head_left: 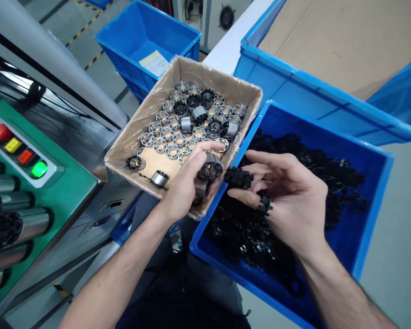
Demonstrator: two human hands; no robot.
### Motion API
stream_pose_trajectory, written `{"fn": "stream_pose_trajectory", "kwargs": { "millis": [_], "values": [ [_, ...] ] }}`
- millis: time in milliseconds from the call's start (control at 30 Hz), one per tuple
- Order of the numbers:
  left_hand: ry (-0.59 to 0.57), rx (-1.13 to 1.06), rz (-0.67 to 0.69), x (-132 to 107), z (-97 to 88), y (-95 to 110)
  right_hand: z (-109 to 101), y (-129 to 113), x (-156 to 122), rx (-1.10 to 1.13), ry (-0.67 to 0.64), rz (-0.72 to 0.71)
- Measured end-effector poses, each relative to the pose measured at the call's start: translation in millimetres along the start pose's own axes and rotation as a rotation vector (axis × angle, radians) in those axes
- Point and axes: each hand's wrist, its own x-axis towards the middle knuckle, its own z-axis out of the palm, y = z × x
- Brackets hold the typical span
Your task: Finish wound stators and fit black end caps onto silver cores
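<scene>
My left hand (188, 180) is closed around a metal stator core with a black end piece (209, 168), over the near right corner of a plastic-lined cardboard box (140, 121). Just to the right, my right hand (291, 192) pinches black toothed plastic end caps (239, 177) between thumb and fingers. Another black toothed piece (265, 203) sits against the palm side of that hand. Inside the box stand rows of bare metal stator rings (166, 133), with several black-capped cores (199, 114) lying on them. Beneath my right hand, a blue bin (373, 183) holds a heap of black plastic parts (281, 148).
A green-topped machine (71, 164) at the left carries metal cylinders (34, 224) and a panel with a red button and a lit green one (40, 169). Blue crates (123, 41) stand behind the box, and a large blue bin with cardboard (294, 75) fills the upper right.
</scene>
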Motion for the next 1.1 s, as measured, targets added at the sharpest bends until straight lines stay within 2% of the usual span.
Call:
{"fn": "stream_pose_trajectory", "kwargs": {
  "millis": [100,267,467,733,967,1100],
  "values": [
    [-0.074,0.074,0.012,-1.1,-0.7,-0.8,1.1,-1.1,-1.0,0.002,0.002,-0.016],
    [-0.049,0.114,0.015,-6.8,0.4,-1.4,2.5,-1.0,-2.9,0.025,-0.101,-0.02],
    [-0.087,0.198,-0.038,-10.3,-3.1,-1.2,1.6,-0.4,-2.4,-0.051,-0.107,-0.022],
    [-0.11,0.192,-0.036,-12.1,-1.4,-0.1,0.8,-0.1,0.4,-0.007,-0.069,-0.036],
    [-0.153,0.224,-0.047,-14.0,-4.8,1.5,2.2,3.4,-3.7,0.016,-0.101,0.031],
    [-0.171,0.236,-0.056,-15.4,-5.5,4.9,3.2,3.0,-5.1,-0.021,-0.1,-0.074]
  ]
}}
